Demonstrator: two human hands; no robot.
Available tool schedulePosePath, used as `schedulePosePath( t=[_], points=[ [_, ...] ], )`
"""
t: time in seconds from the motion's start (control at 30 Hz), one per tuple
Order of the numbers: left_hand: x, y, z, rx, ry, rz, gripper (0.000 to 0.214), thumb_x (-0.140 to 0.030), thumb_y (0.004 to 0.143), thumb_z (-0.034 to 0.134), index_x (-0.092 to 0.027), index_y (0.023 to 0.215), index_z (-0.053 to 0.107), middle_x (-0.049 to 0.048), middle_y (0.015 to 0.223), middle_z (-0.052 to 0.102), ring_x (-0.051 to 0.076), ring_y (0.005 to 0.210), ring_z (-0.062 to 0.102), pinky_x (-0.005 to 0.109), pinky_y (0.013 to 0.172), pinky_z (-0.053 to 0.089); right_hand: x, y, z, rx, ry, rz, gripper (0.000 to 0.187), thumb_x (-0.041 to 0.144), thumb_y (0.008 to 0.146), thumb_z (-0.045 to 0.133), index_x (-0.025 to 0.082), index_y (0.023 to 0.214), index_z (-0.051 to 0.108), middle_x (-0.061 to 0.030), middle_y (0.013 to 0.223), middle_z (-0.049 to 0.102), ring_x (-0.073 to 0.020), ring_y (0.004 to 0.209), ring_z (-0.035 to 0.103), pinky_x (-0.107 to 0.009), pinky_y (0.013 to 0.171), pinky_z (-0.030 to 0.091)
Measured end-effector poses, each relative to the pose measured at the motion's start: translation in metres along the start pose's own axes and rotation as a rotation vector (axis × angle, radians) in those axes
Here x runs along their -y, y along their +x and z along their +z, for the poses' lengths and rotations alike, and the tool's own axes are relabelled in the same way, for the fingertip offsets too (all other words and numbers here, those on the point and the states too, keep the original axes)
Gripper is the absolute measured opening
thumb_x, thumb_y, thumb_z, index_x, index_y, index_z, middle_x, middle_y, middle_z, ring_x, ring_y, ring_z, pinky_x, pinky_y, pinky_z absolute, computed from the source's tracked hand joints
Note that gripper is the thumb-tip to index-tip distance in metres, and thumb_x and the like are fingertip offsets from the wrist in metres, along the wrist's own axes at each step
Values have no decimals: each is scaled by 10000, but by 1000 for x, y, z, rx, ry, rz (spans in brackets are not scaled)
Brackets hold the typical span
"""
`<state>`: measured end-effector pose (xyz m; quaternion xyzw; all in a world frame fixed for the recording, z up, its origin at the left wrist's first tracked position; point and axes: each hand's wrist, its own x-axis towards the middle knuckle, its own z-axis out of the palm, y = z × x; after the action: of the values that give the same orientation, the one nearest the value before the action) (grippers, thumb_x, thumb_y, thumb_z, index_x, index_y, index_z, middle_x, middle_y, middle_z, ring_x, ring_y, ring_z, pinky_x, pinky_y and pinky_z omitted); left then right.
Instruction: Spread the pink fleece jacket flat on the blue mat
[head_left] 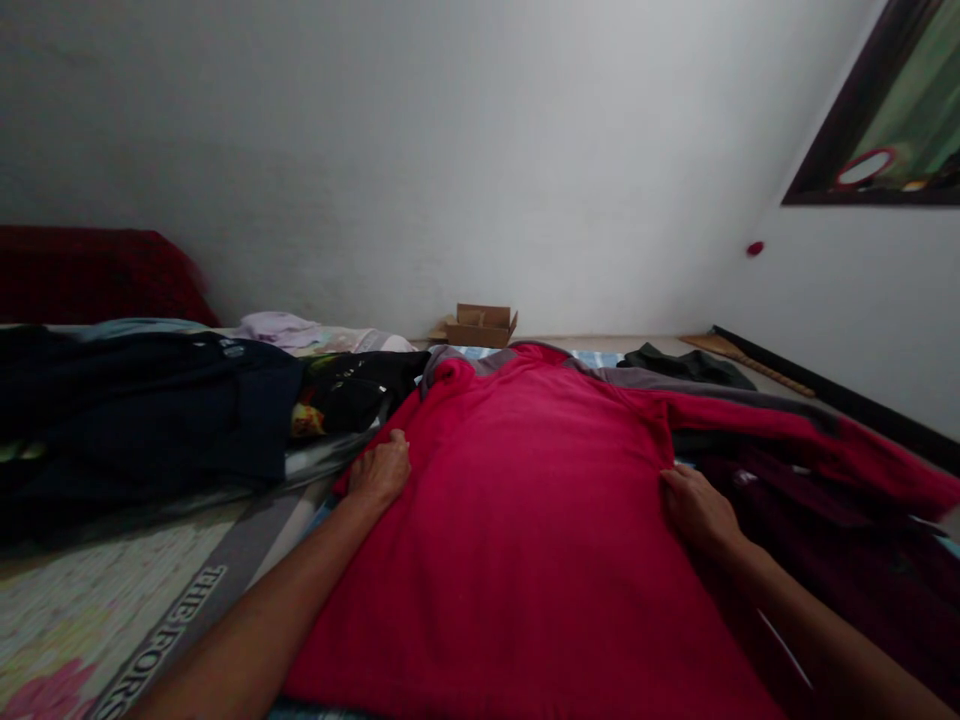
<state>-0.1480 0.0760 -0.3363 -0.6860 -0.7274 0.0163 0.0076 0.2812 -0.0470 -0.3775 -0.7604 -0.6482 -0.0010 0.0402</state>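
Observation:
A long-sleeved pinkish-red shirt (540,520) with grey shoulder panels lies spread out in front of me, its collar towards the wall. On its left side edge, my left hand (382,468) is closed with the fabric in its fingers. Across from it, my right hand (697,505) pinches the right side edge. The right sleeve stretches out to the right over dark clothes. On the left, the other sleeve looks bunched near the shoulder, and most of it is hidden.
Dark navy clothing (150,400) and a black printed garment (352,390) lie to the left. A maroon garment (840,550) is at the right. Near the wall sits an open cardboard box (481,328). A floral mattress (172,590) shows at lower left.

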Motion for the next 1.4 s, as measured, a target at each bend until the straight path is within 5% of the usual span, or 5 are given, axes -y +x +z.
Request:
schedulePosePath(
  t=[0.17,0.33,0.7,1.2,1.4],
  points=[
    [-15,-6,-9,-60,76,-41,341,-119,876,226,-81,1112,469,197,932,655,286,902,629,369,701,455,5,-7,-15,119,20,266,296,326,878,380,187,902,640,-94,1005,626,-220,922,606,-276,690,416],
    [-33,-16,-9,-320,205,232,330,-74,859,255,-133,1003,545,146,1003,602,263,982,547,340,740,446,12,8,-25,194,-7,346,306,269,837,408,134,951,658,-166,1021,647,-292,964,615,-328,711,448],
    [-6,4,22,-201,3,243,335,-225,895,306,-160,1073,582,91,958,576,221,924,563,307,759,440,13,13,-16,217,-33,393,330,198,830,389,120,1031,639,-178,1080,629,-298,982,616,-348,739,469],
    [4,-12,15,-156,19,216,341,-174,908,275,-205,1047,584,58,994,562,182,959,518,279,793,402,-7,5,2,174,-63,364,365,169,875,279,119,993,621,-196,1084,625,-317,919,641,-380,684,469],
    [-21,-7,8,-163,2,145,326,-126,869,310,-157,974,617,119,1045,582,236,1008,540,331,799,429,2,2,1,180,-71,351,380,161,880,250,109,1020,599,-190,1082,620,-314,931,637,-388,710,473]
  ],
)
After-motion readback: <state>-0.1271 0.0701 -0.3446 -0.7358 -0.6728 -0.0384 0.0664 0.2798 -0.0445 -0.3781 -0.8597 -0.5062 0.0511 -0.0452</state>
